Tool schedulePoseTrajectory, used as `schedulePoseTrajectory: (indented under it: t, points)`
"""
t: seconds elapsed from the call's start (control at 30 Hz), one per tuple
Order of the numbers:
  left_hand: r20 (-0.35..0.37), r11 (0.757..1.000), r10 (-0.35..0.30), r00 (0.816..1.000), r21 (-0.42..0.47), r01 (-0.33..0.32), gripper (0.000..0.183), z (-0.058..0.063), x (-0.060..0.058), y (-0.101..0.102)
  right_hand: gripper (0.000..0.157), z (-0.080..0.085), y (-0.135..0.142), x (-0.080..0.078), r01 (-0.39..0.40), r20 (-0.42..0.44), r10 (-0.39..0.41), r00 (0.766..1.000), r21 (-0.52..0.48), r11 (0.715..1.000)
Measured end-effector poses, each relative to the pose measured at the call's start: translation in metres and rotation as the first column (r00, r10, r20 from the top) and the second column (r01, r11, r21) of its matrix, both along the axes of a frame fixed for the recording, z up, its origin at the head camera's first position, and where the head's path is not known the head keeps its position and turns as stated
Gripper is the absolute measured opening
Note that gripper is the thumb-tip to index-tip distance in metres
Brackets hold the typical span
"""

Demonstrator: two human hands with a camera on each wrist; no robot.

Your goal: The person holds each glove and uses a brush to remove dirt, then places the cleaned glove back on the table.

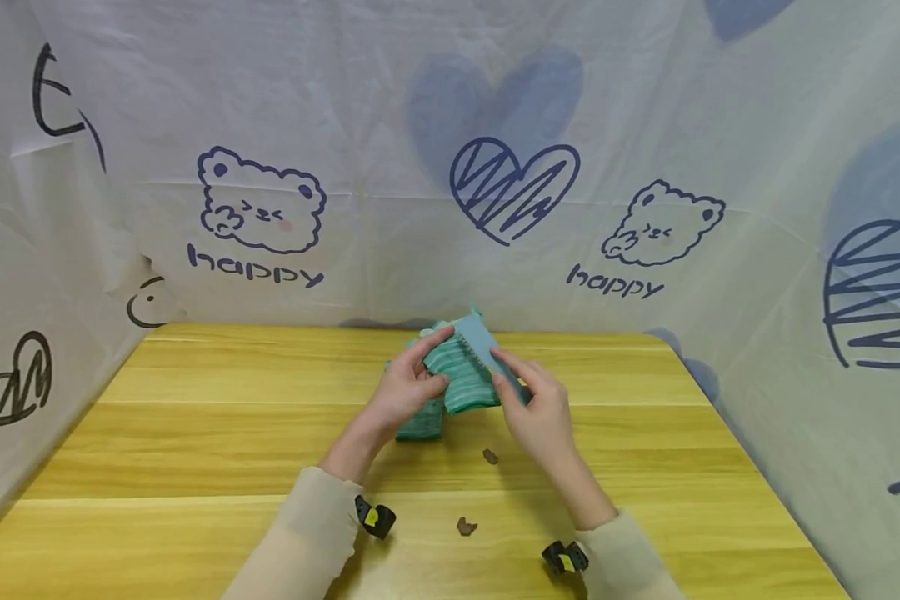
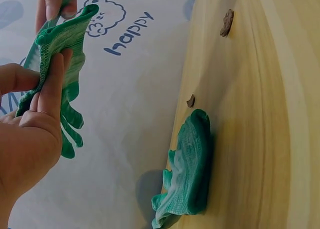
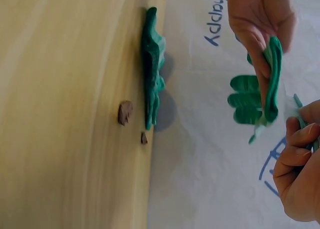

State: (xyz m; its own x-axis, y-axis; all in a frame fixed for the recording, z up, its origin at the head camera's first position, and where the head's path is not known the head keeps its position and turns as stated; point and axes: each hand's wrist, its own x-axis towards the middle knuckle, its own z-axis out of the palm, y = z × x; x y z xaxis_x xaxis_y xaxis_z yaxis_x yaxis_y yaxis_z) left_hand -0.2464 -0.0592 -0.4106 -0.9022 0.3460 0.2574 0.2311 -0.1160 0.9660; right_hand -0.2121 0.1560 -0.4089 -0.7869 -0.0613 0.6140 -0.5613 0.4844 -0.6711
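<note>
In the head view my left hand (image 1: 405, 385) pinches a green striped knit glove (image 1: 461, 385), lifted above the table. The left wrist view shows the thumb on one side of the glove (image 2: 75, 71) and fingers on the other, its green fingers hanging down. My right hand (image 1: 546, 410) grips a flat light-blue piece with a toothed edge (image 1: 480, 337), which lies along the glove's right side; its exact kind is unclear. A second green glove (image 1: 420, 425) lies on the table below the left hand, also seen in the right wrist view as a flat glove (image 3: 151, 69).
Two small brown crumbly bits lie on the wooden table (image 1: 270, 450): one bit (image 1: 491, 456) near the gloves, another bit (image 1: 467, 527) closer to the front. A white printed cloth (image 1: 390, 242) hangs behind the table and along both sides.
</note>
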Motion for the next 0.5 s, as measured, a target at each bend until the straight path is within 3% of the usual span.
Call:
schedulePoseTrajectory:
  t: [0.17,0.5]
  points:
    - [0.05,0.998,-0.031,0.998,0.055,0.028,0.078,0.0002,0.0012,0.002,0.036,-0.003,-0.0046,0.0018,-0.016,0.013,0.015,1.0,0.059,0.998]
    - [0.063,0.999,-0.037,0.997,0.042,0.034,0.078,-0.0005,0.0013,0.0036,0.035,-0.0012,-0.0022,0.0016,0.011,0.081,-0.016,0.997,0.064,0.998]
